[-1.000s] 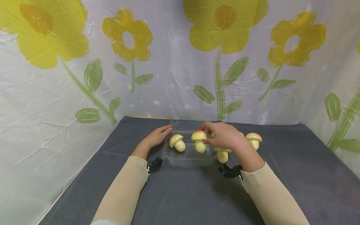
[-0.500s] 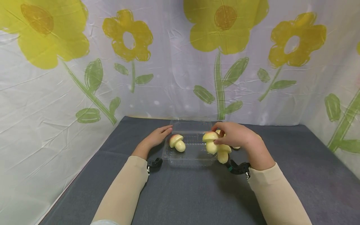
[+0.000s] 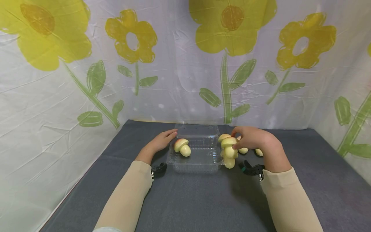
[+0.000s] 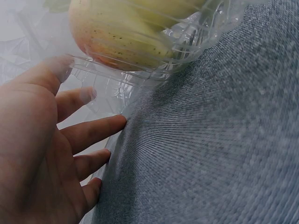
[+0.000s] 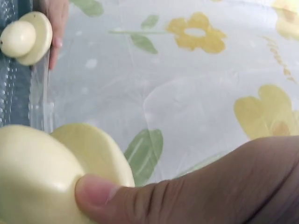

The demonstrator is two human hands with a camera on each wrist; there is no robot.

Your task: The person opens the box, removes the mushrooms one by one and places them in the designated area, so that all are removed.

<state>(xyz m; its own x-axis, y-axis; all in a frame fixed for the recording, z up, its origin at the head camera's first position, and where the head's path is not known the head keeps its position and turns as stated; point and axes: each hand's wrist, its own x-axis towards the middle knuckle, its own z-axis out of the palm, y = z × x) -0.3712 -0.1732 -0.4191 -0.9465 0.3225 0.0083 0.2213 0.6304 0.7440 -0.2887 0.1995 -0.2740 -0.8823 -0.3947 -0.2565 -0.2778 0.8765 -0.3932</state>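
Observation:
A toy mushroom (image 3: 229, 142) with a yellow-and-red cap and cream stem is pinched in my right hand (image 3: 258, 138), just beyond the right side of a clear plastic clamshell box (image 3: 194, 165). In the right wrist view the thumb presses on the held mushroom (image 5: 39, 172). Inside the box, at its left, lies another mushroom (image 3: 182, 148). My left hand (image 3: 159, 142) rests at the box's left side with fingers spread and fairly straight; in the left wrist view the thumb and index finger of the left hand (image 4: 42, 144) touch the plastic wall.
More mushrooms lie right of the box: one (image 3: 229, 163) below the held one, one (image 3: 223, 137) behind it, others (image 3: 243, 150) partly hidden by my right hand. The box's lid (image 3: 198, 129) stands open at the back. A flowered cloth (image 3: 174, 80) hangs behind the dark table.
My right hand has carried the pinched mushroom to the right, from above the box to past its right edge. The left hand and the mushroom in the box have stayed put.

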